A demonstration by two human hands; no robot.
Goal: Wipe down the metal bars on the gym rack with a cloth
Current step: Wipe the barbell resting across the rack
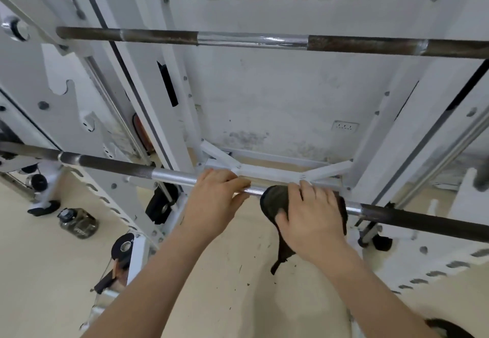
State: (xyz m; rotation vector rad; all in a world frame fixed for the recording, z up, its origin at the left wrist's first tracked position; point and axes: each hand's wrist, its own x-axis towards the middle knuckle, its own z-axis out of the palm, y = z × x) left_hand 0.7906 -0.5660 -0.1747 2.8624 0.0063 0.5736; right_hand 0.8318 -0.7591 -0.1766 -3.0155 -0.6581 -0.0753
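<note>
Beige floor (53, 271) and a stained wall (277, 94) lie behind the white gym rack (264, 7). On the chrome middle of the lower bar (172, 176) sits the dark cloth (274, 200), one end hanging below. Of the hands, the right hand (312, 218) grips the cloth around the bar, and the left hand (214, 200) curls over the bare bar just beside it. The upper bar (251, 39) runs above. A dark jug (78, 222) stands on the floor at left.

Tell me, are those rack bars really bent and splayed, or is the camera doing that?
Head view: the wide-angle lens likely splays the white rack uprights outward and slightly bows the upper bar; head view: glare streaks sit on that bar's chrome middle; head view: the light is soft and even, with faint shadows.
</note>
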